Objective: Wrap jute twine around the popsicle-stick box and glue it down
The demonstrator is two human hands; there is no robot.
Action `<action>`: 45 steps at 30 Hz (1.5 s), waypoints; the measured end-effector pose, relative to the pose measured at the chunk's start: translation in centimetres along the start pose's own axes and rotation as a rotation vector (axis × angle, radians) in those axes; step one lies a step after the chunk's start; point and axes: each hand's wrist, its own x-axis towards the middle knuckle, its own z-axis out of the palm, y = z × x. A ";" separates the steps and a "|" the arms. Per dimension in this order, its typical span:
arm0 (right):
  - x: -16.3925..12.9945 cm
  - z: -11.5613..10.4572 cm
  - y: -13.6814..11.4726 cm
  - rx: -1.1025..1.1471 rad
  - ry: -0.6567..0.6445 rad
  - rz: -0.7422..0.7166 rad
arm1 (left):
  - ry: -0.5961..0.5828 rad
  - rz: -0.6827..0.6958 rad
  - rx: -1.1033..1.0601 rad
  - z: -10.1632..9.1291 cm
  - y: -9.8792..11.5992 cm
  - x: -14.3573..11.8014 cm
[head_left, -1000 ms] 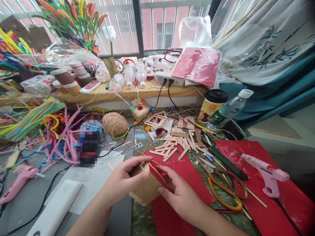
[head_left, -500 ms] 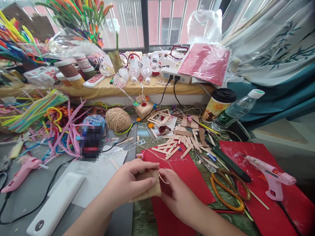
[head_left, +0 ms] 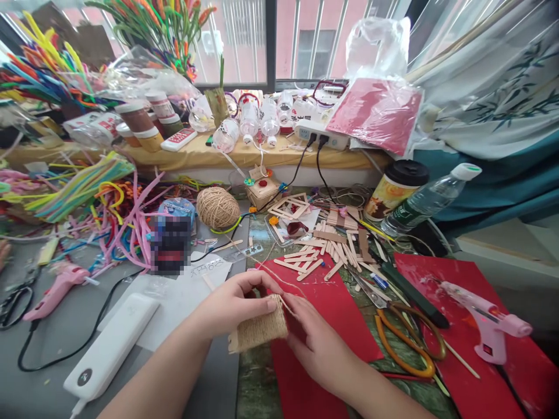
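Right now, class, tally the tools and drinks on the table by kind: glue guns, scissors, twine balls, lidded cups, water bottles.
Glue guns: 2
Scissors: 2
Twine balls: 1
Lidded cups: 1
Water bottles: 1
Total: 7

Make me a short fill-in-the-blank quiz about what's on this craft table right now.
1. Both hands hold a small box wrapped in ____.
2. The glue gun by the right hand is ____ in colour.
3. The ball of twine lies beyond the ____ hand.
4. The scissors have ____ handles.

Answers: twine; pink; left; orange
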 end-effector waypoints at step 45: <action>-0.1 -4.5 -3.6 0.119 0.148 -0.249 | -0.227 0.176 -0.436 5.2 -3.7 1.5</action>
